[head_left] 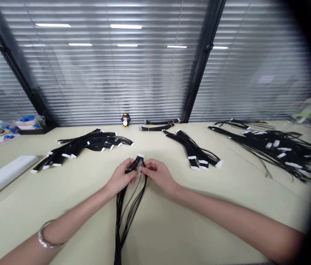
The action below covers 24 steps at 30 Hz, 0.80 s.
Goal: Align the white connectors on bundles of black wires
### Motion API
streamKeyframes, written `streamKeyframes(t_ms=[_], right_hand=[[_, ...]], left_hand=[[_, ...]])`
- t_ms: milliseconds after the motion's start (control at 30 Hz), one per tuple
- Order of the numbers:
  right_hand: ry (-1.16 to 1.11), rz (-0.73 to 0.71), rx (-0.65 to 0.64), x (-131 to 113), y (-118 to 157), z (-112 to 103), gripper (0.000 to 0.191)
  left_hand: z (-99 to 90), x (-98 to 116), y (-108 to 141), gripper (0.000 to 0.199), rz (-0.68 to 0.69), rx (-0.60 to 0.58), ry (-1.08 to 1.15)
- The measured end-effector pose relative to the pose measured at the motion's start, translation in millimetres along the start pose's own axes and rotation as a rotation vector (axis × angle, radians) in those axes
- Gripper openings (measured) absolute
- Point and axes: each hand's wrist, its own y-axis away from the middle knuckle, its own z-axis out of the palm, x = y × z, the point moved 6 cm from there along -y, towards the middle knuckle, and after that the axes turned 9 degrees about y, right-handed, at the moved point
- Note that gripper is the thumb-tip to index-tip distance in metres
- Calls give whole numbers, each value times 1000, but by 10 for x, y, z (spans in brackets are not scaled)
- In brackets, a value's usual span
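Note:
A bundle of thin black wires [118, 221] hangs down toward the near edge of the view, with a white connector [140, 156] at its top end. My left hand [124, 173] is closed around the wires just below the connector, on the left side. On the right side, my right hand [155, 172] pinches some of the wires between thumb and fingers. Below my hands the wires are split into two strands that meet again lower down. A silver bangle [43, 237] is on my left wrist.
Black cables with white connectors lie in piles at left [81, 145], right of centre [190, 147] and far right [271, 145]. Two tied bundles [158, 127] and a penguin figure [125, 120] stand near the blinds. A white device [9, 175] lies at left.

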Motion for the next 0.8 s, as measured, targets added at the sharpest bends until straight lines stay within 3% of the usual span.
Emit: streamKeyframes(t_ms=[267, 467, 667, 800], right_hand=[[-42, 27, 15, 37, 0, -11, 23], [-28, -4, 9, -1, -2, -7, 20], [5, -65, -45, -64, 11, 23, 17], [15, -24, -42, -6, 4, 18, 18]], left_hand=[[53, 50, 44, 38, -20, -45, 51], [-22, 96, 42, 28, 45, 59, 43], [-35, 28, 17, 27, 11, 49, 181], [-48, 42, 27, 22, 13, 62, 168]])
